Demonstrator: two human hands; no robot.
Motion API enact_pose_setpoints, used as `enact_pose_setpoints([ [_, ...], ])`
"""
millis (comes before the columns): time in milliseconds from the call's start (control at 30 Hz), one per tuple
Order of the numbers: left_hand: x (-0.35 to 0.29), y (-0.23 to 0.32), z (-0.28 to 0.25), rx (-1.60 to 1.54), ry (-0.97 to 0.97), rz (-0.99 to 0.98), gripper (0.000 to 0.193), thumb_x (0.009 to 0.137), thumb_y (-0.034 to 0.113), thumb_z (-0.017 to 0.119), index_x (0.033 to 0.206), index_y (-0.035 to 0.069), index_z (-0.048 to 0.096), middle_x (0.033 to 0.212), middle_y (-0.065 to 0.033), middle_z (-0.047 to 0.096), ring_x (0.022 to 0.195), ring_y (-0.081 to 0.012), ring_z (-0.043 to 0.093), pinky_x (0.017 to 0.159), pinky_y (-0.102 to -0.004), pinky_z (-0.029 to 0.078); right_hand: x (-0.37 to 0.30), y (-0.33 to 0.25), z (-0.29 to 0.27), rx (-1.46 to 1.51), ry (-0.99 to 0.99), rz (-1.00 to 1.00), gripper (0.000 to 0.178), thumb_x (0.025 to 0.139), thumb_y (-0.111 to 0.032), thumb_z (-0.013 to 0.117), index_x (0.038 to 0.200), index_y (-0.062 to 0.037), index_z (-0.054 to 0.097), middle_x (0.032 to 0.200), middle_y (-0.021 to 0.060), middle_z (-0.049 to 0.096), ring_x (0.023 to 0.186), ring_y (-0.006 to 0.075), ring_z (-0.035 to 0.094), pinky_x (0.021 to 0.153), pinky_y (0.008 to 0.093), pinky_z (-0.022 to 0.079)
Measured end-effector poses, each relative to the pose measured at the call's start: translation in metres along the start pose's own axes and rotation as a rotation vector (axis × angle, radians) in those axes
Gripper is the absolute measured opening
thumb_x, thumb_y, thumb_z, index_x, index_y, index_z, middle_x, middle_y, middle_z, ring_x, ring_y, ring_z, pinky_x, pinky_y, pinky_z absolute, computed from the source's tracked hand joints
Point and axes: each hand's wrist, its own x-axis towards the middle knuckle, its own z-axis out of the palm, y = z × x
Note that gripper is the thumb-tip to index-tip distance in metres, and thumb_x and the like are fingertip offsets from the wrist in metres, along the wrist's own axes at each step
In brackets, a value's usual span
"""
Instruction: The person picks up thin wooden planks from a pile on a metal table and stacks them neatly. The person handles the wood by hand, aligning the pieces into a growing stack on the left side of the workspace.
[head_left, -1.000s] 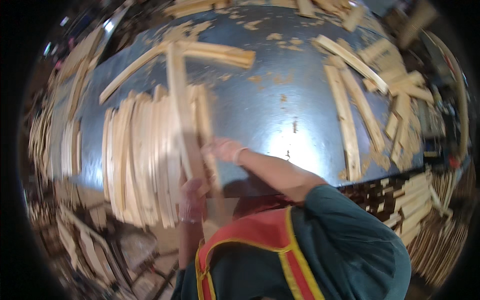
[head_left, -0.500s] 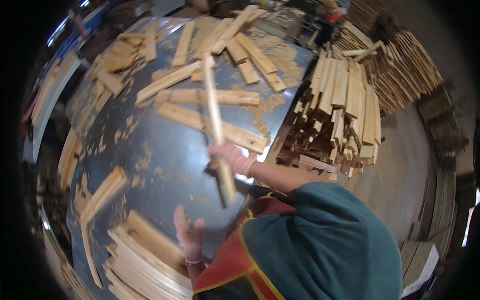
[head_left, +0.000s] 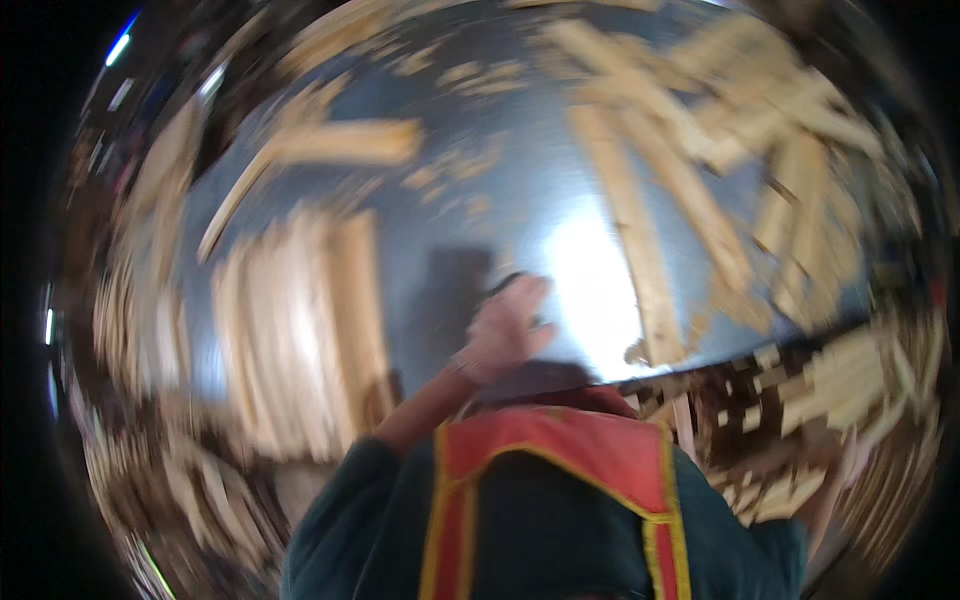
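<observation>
My left hand [head_left: 505, 328], in a pale pinkish glove, is over the bare metal table in front of me. Its thumb stands apart from the fingers, and no board shows in it. A small dark patch lies by the fingertips; I cannot make out what it is. My right hand [head_left: 855, 460] reaches far out at the lower right, by the pile of cut wood strips [head_left: 845, 385]. Motion smears its fingers, so whether it holds a strip is unclear. Left of my left hand lies a row of boards [head_left: 300, 330] side by side.
Two long boards [head_left: 630, 235] lie at an angle right of centre on the metal table [head_left: 430, 330]. More boards [head_left: 750, 110] are heaped at the far right among shavings. A short board [head_left: 345, 142] lies at the far left, a thin strip [head_left: 232, 205] at its end.
My view has swung toward the left side of the table. My right hand, which held a wood strip above the table, is now out by the strip pile. My left hand stays above the table.
</observation>
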Motion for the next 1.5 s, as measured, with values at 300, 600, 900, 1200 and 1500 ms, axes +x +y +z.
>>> enact_pose_setpoints([
  [300, -0.158, -0.052, -0.019, 0.411, 0.353, -0.799, 0.078, 0.085, 0.042, 0.076, 0.152, 0.012, 0.051, 0.157, -0.0147, 0.046, 0.151, -0.0364, 0.037, 0.124, -0.052, 0.03, -0.174, -0.228, 0.206, 0.533, -1.121, -0.622, 0.065, 0.108, -0.015, 0.063, 0.165, -0.0036, 0.036, 0.17, 0.0171, 0.037, 0.155, 0.027, 0.037, 0.125, 0.0376, 0.034],
  [600, -0.501, -0.163, -0.05, 0.497, 1.654, -1.586, 0.058, 0.09, 0.038, 0.077, 0.133, 0.003, 0.059, 0.129, -0.0133, 0.064, 0.119, -0.0324, 0.062, 0.096, -0.0438, 0.051, -0.615, -0.445, 0.182, 0.106, -1.073, -1.621, 0.076, 0.088, -0.046, 0.075, 0.144, 0.0019, 0.055, 0.137, 0.0239, 0.064, 0.13, 0.0436, 0.056, 0.115, 0.0491, 0.042],
  [900, -0.499, -0.161, -0.001, -1.481, 1.814, -0.991, 0.026, 0.101, 0.039, 0.064, 0.093, 0.015, 0.067, 0.089, 0.0025, 0.057, 0.083, -0.0179, 0.055, 0.074, -0.0355, 0.047, -0.772, -0.508, 0.213, 1.129, -1.699, 0.195, 0.08, 0.1, -0.019, 0.07, 0.167, -0.006, 0.028, 0.149, 0.014, 0.053, 0.139, 0.0294, 0.05, 0.118, 0.0461, 0.043],
  [1200, -0.398, -0.176, -0.086, -0.807, 0.915, -1.026, 0.069, 0.099, 0.041, 0.071, 0.149, -0.004, 0.056, 0.143, -0.0238, 0.065, 0.134, -0.0296, 0.063, 0.113, -0.0383, 0.048, -0.692, -0.58, 0.245, 0.294, -1.725, -0.927, 0.092, 0.097, -0.055, 0.071, 0.158, 0.0057, 0.04, 0.139, 0.0278, 0.065, 0.131, 0.0356, 0.062, 0.112, 0.0423, 0.047],
  [1500, -0.24, -0.242, -0.184, -0.286, 0.455, -1.294, 0.111, 0.086, 0.077, 0.065, 0.16, -0.002, 0.04, 0.157, -0.0289, 0.048, 0.142, -0.0411, 0.053, 0.116, -0.046, 0.045, -0.696, -0.615, 0.252, 0.083, -1.741, -0.969, 0.094, 0.088, -0.063, 0.077, 0.149, 0.0038, 0.052, 0.137, 0.0255, 0.068, 0.129, 0.0374, 0.065, 0.11, 0.0394, 0.048],
])
